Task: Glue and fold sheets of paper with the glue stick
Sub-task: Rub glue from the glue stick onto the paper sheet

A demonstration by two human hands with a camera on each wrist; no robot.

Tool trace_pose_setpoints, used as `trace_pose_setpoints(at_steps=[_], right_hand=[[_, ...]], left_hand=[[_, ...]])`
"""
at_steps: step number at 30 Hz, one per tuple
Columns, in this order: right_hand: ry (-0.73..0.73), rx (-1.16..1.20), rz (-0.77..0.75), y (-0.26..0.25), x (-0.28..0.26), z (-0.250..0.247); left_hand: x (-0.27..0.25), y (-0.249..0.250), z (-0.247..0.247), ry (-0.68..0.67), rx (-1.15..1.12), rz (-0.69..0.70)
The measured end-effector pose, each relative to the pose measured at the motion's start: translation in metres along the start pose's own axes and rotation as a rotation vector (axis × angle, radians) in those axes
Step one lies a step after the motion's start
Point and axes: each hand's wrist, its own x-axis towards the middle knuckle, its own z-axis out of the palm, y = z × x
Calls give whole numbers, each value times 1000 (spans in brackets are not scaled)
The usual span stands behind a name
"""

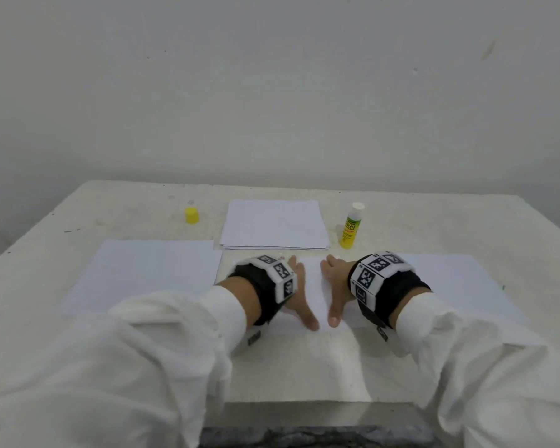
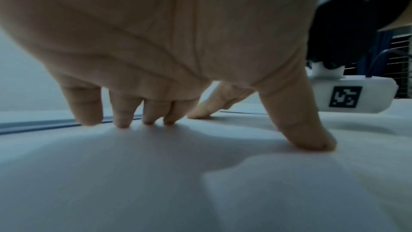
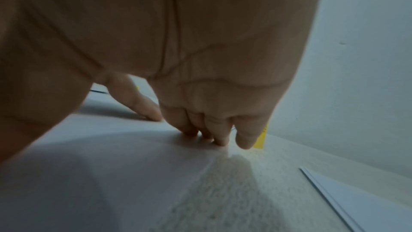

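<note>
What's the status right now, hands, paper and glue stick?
Left hand and right hand open, pressing folded sheet. Glue stick upright, uncapped, cap apart. Nothing blocking.

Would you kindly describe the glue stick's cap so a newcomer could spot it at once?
Start at the paper stack in the far middle of the table. Left of it, standing alone, is the cap: small and yellow, unlike the tall glue stick on the stack's right.
</note>
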Motion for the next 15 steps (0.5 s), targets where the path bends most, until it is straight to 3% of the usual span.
trace_pose_setpoints(at_steps=[5,9,15], right_hand=[[14,-23,7,3,3,4],[0,15,-64,13,-14,-1],[-26,-18,-49,21,-22,1]], left_hand=[[2,13,-4,-33,25,10],[-2,-25,2,-81,27,-90],[-19,-63,13,-43,19,-201]])
